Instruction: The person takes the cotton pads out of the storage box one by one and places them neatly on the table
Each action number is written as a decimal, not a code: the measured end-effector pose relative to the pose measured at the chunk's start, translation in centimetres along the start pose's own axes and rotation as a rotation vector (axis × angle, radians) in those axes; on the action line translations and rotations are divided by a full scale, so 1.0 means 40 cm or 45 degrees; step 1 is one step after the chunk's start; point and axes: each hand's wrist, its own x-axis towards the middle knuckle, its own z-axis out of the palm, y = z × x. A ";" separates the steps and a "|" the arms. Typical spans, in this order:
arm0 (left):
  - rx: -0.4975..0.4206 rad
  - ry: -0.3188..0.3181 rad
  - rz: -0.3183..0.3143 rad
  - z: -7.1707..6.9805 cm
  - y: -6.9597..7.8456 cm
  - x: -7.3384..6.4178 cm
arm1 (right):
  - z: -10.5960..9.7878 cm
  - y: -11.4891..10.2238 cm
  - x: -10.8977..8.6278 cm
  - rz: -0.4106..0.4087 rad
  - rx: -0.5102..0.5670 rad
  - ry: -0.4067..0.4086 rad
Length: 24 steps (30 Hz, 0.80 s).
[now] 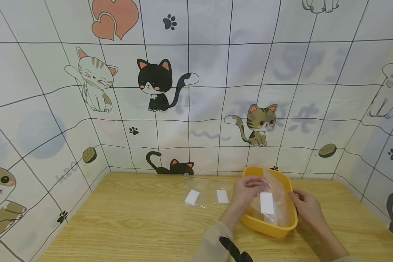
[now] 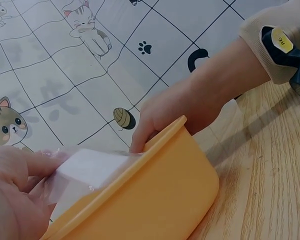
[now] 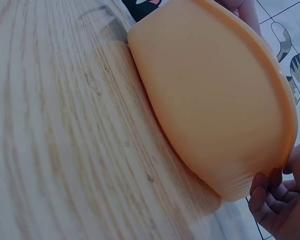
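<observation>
A yellow plastic basin (image 1: 268, 231) stands on the table at the right, slightly tilted. My left hand (image 1: 249, 189) is over its left side and pinches a clear plastic bag (image 2: 52, 187) with a white rectangular block (image 1: 266, 203) inside. In the left wrist view, thumb and fingers close on the bag's end, just above the basin's rim. My right hand (image 1: 306, 205) grips the basin's right rim, its fingers (image 3: 259, 196) curled against the outer wall in the right wrist view. More clear plastic film (image 1: 281, 207) shows inside the basin.
Left of the basin, two clear zip bags lie flat on the wooden table (image 1: 134, 218), one with a white block (image 1: 192, 197), the other with a white piece (image 1: 222, 196). A cat-printed cloth (image 1: 206, 102) hangs behind the table and along both sides.
</observation>
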 end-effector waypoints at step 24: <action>0.073 0.177 0.051 -0.048 0.023 -0.013 | 0.000 -0.004 -0.002 0.014 0.001 -0.018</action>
